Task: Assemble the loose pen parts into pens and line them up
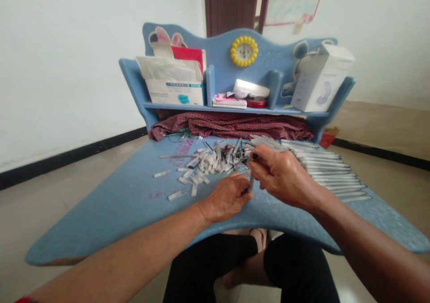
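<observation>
Grey pen (pixel 251 180) nearly upright over blue table (pixel 101 218), head view. Left hand (pixel 230 197): fingers clamped on bottom. Right hand (pixel 280 173): fingers clamped on top. White bits (pixel 201 168) piled behind left hand; more pens (pixel 332 173) lie at right.

1. Your one camera, on your head, looks forward and down.
2. It sees your left hand (pixel 225 197) and right hand (pixel 280 173) close up, over the desk (pixel 134 213).
3. Beyond, it reaches the door (pixel 231 7).
</observation>
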A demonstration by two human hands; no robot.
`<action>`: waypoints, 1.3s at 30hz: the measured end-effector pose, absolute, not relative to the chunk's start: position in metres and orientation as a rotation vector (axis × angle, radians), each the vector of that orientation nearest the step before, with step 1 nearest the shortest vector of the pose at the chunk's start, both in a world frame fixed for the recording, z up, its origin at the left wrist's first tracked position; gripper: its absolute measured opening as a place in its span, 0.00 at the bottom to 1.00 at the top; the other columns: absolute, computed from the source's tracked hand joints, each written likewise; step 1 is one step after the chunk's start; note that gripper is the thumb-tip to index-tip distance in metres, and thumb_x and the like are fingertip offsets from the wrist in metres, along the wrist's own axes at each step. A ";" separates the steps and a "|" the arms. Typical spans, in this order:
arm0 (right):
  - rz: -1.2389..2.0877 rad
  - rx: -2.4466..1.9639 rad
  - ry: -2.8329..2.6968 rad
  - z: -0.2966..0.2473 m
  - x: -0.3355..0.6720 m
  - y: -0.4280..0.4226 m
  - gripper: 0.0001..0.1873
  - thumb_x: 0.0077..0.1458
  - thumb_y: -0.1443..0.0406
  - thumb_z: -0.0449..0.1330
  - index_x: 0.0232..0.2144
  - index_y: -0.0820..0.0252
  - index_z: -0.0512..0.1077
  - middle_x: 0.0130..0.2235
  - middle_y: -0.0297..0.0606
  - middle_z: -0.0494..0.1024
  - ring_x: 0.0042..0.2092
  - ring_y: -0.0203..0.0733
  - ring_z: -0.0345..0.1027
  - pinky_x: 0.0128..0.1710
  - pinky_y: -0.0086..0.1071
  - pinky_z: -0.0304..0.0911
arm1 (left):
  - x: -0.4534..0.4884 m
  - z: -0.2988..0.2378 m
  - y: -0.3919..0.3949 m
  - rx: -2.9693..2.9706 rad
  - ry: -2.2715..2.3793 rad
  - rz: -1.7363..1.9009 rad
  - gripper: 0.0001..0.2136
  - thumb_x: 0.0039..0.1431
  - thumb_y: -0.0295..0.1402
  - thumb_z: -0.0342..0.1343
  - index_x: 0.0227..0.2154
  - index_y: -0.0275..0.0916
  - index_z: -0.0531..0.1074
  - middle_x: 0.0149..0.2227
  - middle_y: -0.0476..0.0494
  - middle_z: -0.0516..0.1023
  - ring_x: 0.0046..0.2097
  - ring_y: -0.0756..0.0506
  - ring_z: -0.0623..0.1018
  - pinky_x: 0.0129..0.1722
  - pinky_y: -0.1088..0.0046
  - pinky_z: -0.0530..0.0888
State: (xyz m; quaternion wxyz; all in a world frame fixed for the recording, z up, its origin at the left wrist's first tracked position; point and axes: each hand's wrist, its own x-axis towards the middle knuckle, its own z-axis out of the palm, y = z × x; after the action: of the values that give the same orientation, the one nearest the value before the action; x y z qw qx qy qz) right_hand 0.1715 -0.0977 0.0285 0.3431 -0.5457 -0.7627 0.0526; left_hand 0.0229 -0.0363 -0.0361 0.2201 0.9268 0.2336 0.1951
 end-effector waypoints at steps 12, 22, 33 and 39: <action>0.864 -1.493 -1.592 0.040 0.281 -0.129 0.11 0.48 0.61 0.60 0.28 0.65 0.68 0.19 0.30 0.72 0.17 0.31 0.65 0.16 0.23 0.60 | 0.027 -0.044 -0.022 2.815 0.371 0.813 0.06 0.58 0.32 0.50 0.31 0.37 0.71 0.32 0.45 0.73 0.37 0.47 0.72 0.37 0.72 0.69; 0.889 -1.678 -1.027 -0.004 0.403 -0.193 0.16 0.44 0.56 0.64 0.25 0.64 0.68 0.17 0.32 0.72 0.14 0.30 0.62 0.13 0.23 0.55 | 0.029 -0.053 -0.018 2.920 0.292 0.909 0.06 0.58 0.31 0.50 0.31 0.37 0.70 0.33 0.45 0.73 0.37 0.47 0.73 0.37 0.73 0.69; 1.059 -1.680 -0.878 -0.040 0.418 -0.175 0.14 0.45 0.58 0.63 0.26 0.62 0.65 0.15 0.30 0.70 0.11 0.28 0.58 0.09 0.20 0.50 | 0.027 -0.045 -0.029 2.913 0.364 0.882 0.07 0.59 0.28 0.48 0.29 0.36 0.70 0.30 0.45 0.73 0.34 0.48 0.72 0.35 0.73 0.69; 0.980 -1.774 -0.838 -0.045 0.410 -0.175 0.17 0.44 0.58 0.63 0.34 0.61 0.66 0.14 0.28 0.69 0.11 0.29 0.56 0.08 0.20 0.49 | 0.022 -0.044 -0.032 2.915 0.449 0.823 0.08 0.59 0.28 0.48 0.28 0.36 0.71 0.29 0.45 0.72 0.34 0.48 0.71 0.35 0.72 0.69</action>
State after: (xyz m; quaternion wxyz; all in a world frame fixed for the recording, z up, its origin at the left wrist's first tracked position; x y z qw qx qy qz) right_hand 0.4098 -0.1754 -0.0445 0.4567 -0.7196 -0.3400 0.3975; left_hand 0.0219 -0.0319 -0.0443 0.0398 0.9512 0.1466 0.2687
